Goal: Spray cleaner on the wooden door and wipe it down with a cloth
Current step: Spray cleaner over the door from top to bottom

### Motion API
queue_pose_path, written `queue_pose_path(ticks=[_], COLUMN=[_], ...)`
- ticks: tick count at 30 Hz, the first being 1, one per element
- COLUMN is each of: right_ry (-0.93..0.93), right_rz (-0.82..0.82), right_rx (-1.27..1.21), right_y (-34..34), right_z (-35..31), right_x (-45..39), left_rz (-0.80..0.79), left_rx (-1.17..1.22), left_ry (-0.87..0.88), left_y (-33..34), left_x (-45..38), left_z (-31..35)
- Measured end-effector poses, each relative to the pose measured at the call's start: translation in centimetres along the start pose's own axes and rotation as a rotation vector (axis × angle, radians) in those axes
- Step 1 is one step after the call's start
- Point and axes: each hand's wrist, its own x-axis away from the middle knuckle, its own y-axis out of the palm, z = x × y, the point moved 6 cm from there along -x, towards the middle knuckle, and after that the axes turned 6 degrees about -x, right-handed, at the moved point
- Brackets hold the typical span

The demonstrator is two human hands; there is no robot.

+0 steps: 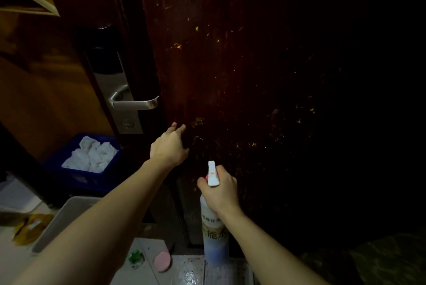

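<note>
**Spray stage: risks and surroundings**

The right hand point(220, 189) was wrapped around the neck of the spray bottle point(213, 227), nozzle aimed at the lower part of the wooden door point(242, 77). The left hand point(169, 144) was at the door's edge just below the lever handle point(136, 101); its fingertips curled out of sight, so whether it gripped the edge or only rested there could not be told.

Risks, as judged: the left hand sat near the nozzle's line, so mist could wet it. The poor light could hide missed patches among the yellowish smears. Overspray could reach the lock plate point(115, 82).

No cloth was in either hand. White cloths point(91, 155) lay in a blue bin point(80, 181) on the floor left of the door, past the left arm. A grey tray point(66, 218), a pink lid point(162, 261) and green scraps point(136, 259) lay on the floor below.
</note>
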Motion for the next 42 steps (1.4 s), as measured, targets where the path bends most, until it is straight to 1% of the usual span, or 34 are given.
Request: queue_pose_path(ticks=[3, 7, 11, 17, 23, 30, 33, 38, 42], right_ry=[0.040, 0.052, 0.090, 0.127, 0.128, 0.119, 0.125, 0.141, 0.134], right_rz=[0.053, 0.136, 0.154, 0.213, 0.282, 0.333, 0.371, 0.390, 0.360], right_rx=[-0.062, -0.057, -0.026, -0.098, -0.072, -0.125, -0.095, -0.070, -0.085], right_y=[-1.2, -3.2, -5.2, -8.1, -10.9, -13.4, -14.8, -16.1, -16.2], right_z=[0.8, 1.4, 2.0, 3.5, 4.3, 5.2, 5.7, 6.6, 7.2], right_x=[0.0, -0.1, -0.1, 0.0, -0.1, -0.4, -0.9, -1.3, -1.4], left_rz=[-0.025, -0.022, 0.004, -0.015, -0.004, 0.026, 0.040, 0.084, 0.106], left_rx=[-0.018, -0.008, 0.035, 0.079, 0.095, 0.106, 0.104, 0.092, 0.090], left_ry=[-0.014, -0.048, -0.119, -0.155, -0.139, -0.137, -0.133, -0.129, -0.140], left_y=[0.3, 0.6, 0.8, 1.7, 2.4, 2.3, 2.3, 2.1, 2.2], left_x=[0.3, 0.5, 0.5, 0.4, 0.4, 0.0, 0.1, 0.6, 0.7], left_z=[0.5, 1.5, 2.5, 3.9, 5.0, 5.5, 5.5, 5.3, 5.3])
